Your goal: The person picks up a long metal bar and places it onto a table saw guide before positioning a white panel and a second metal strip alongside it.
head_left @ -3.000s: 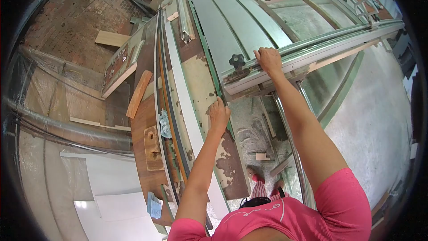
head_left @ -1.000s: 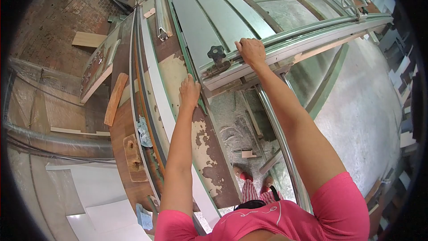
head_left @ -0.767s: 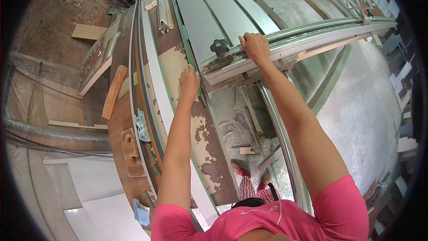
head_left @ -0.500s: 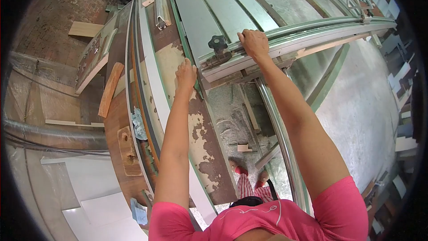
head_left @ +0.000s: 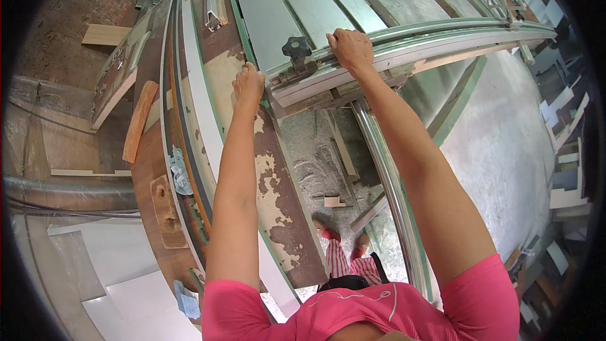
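Note:
My left hand (head_left: 249,84) is closed at the green edge strip of the worn brown-and-cream machine table (head_left: 278,205); whatever its curled fingers hold is hidden. Further right, my right hand (head_left: 351,50) has its fingers curled over the long metal rail (head_left: 429,33) along the near edge of the grey sliding table (head_left: 309,0). A black star-shaped knob (head_left: 297,48) on a metal clamp stands between my two hands, nearer the right one, and neither hand touches it.
A loose wooden strip (head_left: 140,122) and a block with a hole (head_left: 169,211) lie on the left side. White panels (head_left: 136,290) are at lower left. A chrome bar (head_left: 391,183) runs down beside my right arm. Offcuts (head_left: 568,183) are piled at far right.
The view has shifted slightly, so the machine appears further left. My left hand has moved up a little along the table edge, and its fingers are curled tighter. My right hand remains on the rail.

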`<state>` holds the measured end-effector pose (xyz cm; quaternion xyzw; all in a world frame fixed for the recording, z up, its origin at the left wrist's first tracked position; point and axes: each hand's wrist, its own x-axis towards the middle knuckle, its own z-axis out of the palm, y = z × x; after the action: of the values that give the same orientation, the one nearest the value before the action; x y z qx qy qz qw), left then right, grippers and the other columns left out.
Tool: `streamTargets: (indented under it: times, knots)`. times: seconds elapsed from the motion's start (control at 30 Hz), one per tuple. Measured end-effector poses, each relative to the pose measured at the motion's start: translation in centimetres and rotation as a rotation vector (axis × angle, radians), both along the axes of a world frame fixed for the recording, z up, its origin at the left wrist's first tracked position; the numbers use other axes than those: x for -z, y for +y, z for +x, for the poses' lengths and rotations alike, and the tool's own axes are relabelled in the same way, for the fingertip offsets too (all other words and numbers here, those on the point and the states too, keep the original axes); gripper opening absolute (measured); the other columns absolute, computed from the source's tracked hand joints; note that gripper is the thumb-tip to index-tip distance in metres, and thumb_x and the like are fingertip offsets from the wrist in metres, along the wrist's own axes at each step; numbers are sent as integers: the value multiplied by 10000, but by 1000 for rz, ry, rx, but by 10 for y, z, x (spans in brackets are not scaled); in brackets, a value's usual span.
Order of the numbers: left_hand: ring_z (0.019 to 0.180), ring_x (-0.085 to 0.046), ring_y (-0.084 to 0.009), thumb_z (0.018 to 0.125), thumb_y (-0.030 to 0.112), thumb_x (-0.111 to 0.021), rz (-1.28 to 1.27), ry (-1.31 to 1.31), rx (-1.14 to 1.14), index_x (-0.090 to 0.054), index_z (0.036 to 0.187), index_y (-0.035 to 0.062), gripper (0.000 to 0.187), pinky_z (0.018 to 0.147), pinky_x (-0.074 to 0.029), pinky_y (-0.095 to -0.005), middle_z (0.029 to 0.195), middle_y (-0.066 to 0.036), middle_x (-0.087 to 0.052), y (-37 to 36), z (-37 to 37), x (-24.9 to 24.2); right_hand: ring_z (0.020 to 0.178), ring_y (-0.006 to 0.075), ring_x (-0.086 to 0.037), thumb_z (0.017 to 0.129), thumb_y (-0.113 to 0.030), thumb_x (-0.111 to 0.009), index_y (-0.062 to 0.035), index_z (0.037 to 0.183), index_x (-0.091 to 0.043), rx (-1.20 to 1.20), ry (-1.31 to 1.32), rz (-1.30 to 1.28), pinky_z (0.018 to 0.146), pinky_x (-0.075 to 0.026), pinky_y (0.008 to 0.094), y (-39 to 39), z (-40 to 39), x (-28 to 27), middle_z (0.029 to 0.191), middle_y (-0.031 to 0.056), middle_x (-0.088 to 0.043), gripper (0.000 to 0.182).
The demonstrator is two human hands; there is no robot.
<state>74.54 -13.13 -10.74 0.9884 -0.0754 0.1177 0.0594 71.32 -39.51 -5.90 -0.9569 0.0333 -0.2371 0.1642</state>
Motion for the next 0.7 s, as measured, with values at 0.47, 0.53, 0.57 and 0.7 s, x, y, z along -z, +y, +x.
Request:
streamTargets:
  times: [0.47,0.53,0.57,0.7]
  knots:
    - [989,-533,-345,791,195,-375,30,51,-50,-432,1178,-55,464,821,-423,-456,1074,-201,-558,-2,32,1,783,249,-597,831,-351,-497,-87,759,-635,13,62,7,736,-427,366,1,-1,-4,754,95,-634,306]
    - [989,-534,-347,790,193,-374,21,49,-50,-432,1177,-54,463,822,-424,-456,1074,-204,-557,-1,36,4,789,248,-596,831,-351,-497,-88,761,-635,16,72,-2,739,-426,366,1,0,-3,762,95,-634,305]
    - [989,-534,-348,789,191,-374,17,47,-50,-432,1176,-54,462,823,-424,-455,1073,-207,-556,0,39,4,795,247,-596,830,-350,-498,-88,763,-635,19,81,-5,743,-425,367,1,1,-3,770,94,-635,303]
    - [988,-535,-350,787,197,-379,27,52,-51,-432,1177,-52,466,829,-424,-454,1075,-210,-555,-1,48,3,799,248,-596,833,-341,-496,-89,773,-634,20,105,-2,749,-424,371,1,1,-5,782,92,-636,293]
